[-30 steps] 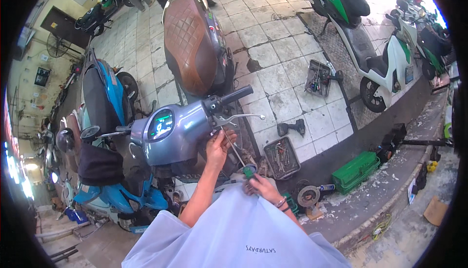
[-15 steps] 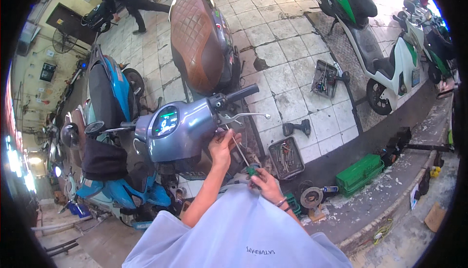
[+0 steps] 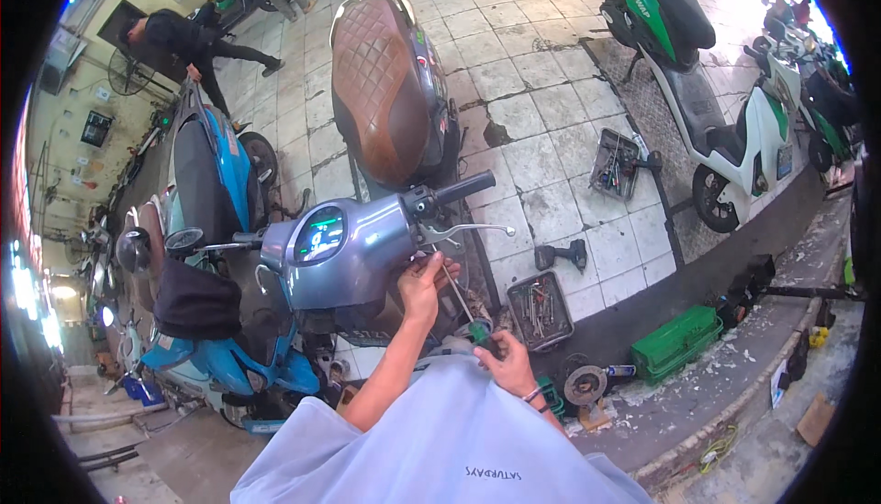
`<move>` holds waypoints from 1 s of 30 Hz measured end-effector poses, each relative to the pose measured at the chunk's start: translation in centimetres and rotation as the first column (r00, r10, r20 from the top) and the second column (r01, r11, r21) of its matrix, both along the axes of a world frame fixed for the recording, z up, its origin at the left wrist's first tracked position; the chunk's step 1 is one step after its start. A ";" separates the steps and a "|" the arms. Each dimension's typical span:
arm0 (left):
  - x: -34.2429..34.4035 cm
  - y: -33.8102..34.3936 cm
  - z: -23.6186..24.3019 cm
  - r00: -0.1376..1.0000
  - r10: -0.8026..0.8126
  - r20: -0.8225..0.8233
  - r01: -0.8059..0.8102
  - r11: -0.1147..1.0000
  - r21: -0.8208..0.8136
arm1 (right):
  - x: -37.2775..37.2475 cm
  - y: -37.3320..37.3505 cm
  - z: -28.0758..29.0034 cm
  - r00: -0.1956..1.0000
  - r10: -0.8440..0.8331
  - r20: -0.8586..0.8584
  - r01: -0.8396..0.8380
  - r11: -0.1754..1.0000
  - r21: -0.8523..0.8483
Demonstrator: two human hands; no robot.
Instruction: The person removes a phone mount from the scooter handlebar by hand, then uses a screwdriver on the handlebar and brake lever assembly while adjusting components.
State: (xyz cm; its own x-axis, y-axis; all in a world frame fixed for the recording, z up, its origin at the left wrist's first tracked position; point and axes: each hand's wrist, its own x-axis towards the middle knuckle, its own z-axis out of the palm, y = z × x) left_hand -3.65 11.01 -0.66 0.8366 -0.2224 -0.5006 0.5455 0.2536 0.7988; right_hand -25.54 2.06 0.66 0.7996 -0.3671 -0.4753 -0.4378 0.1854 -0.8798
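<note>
The grey scooter (image 3: 367, 229) fills the middle of the view, its brown quilted seat (image 3: 381, 82) running up and away and its handlebar head with a lit display (image 3: 318, 233) turned toward the person. A blue scooter (image 3: 206, 229) stands just to the left of the grey scooter, and a white and green scooter (image 3: 743, 137) is parked well to its right, across the tiled floor (image 3: 541, 73). A green toolbox (image 3: 674, 343) sits on the dark kerb to the lower right of the grey scooter. Two open trays of tools lie on the tiles: one (image 3: 540, 310) just right of the grey scooter's front, another (image 3: 615, 163) farther right, with a black power drill (image 3: 562, 254) between them.

The left hand (image 3: 420, 288) is raised against the underside of the grey scooter's handlebar head, just below the right grip (image 3: 463, 188) and the silver brake lever (image 3: 473, 229); its fingers are curled against the panel, but whether they pinch anything cannot be told. The right hand (image 3: 507, 364) is below and to the right of it, closed around the green handle of a screwdriver (image 3: 466, 311). The thin shaft of the screwdriver slants up and left from that fist to the spot beside the left hand under the handlebar head.
</note>
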 end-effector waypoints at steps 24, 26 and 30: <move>0.3 -0.3 -0.9 1.000 -0.023 0.001 0.023 1.000 0.002 | -0.1 -1.7 -1.0 0.990 0.136 0.043 -0.143 0.943 0.301; 0.4 0.0 -0.9 0.999 -0.041 -0.008 0.040 0.994 -0.106 | 0.8 -0.7 1.1 0.996 0.075 0.046 -0.054 0.930 -0.363; 0.3 -0.3 -0.1 0.998 -0.066 -0.011 0.064 0.987 -0.151 | 0.9 -0.4 0.8 0.995 -0.012 0.097 0.051 0.912 -0.407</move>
